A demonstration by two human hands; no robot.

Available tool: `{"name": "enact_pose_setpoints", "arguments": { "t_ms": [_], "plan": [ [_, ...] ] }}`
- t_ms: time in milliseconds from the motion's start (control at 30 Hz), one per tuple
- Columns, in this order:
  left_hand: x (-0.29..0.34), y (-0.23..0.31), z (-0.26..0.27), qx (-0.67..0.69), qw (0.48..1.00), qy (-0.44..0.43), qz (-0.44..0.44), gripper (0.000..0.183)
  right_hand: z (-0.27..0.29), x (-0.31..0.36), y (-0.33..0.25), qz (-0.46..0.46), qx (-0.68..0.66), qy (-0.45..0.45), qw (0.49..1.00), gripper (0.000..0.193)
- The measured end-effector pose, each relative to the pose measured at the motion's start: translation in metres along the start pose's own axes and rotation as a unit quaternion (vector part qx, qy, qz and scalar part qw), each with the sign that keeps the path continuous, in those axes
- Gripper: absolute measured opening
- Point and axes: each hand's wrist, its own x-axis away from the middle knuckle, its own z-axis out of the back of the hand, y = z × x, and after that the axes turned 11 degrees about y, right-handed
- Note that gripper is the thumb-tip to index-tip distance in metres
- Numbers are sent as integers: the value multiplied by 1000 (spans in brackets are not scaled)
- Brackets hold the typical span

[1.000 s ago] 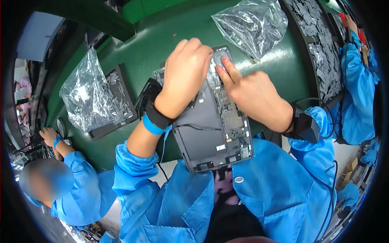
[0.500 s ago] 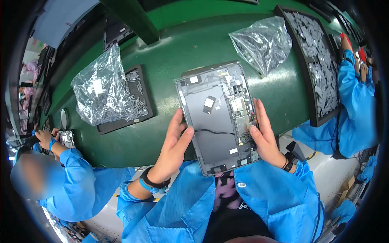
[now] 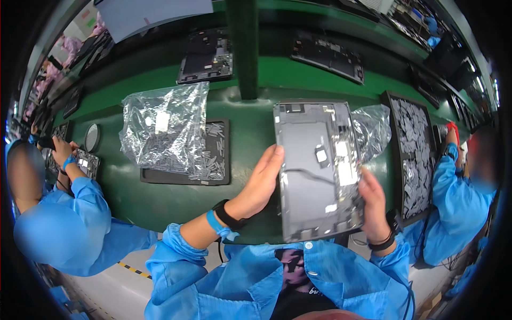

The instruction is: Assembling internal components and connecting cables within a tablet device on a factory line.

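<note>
An opened tablet housing (image 3: 306, 149) with its inner parts showing is held up in front of me, its short side toward my body. My left hand (image 3: 262, 178) grips its left long edge, thumb and fingers pressed to the rim. Along the opposite edge, my right hand (image 3: 375, 205) holds it beside the circuit board, slightly smeared by motion. A small dark piece with a white square (image 3: 321, 155) lies on the housing's inner face, and a dark cable curves below it. The fingers under the housing are hidden.
To the left, a clear plastic bag (image 3: 162, 120) lies over a black tray (image 3: 224, 154) of small grey strips. Another clear bag (image 3: 373, 125) and a long black tray (image 3: 397, 160) of grey pieces are at right. More opened tablets (image 3: 330, 56) line the back shelf. Co-workers (image 3: 80, 213) sit on both sides.
The tablet housing, still in both hands, has shifted right and stands straighter in view. My view has tilted up, bringing the back shelf with other tablets into sight.
</note>
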Motion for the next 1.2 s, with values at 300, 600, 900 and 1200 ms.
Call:
{"name": "enact_pose_setpoints", "arguments": {
  "t_ms": [300, 600, 900, 1200],
  "plan": [
    [-3, -17, 9, -230, 959, -131, -99, 35, -51, -222, -77, 110, 39, -65, 991, 40],
    [12, 3, 7, -387, 896, -122, -182, 28, -192, -375, -66, 116, 69, -79, 988, 24],
    [-6, 6, 17, -200, 973, -86, -69, 22, -264, -367, -14, 78, 92, -81, 989, 27],
    [-1, 3, 7, -332, 926, -147, -103, 23, -290, -367, 9, 47, 151, -202, 967, 43]
  ]
}}
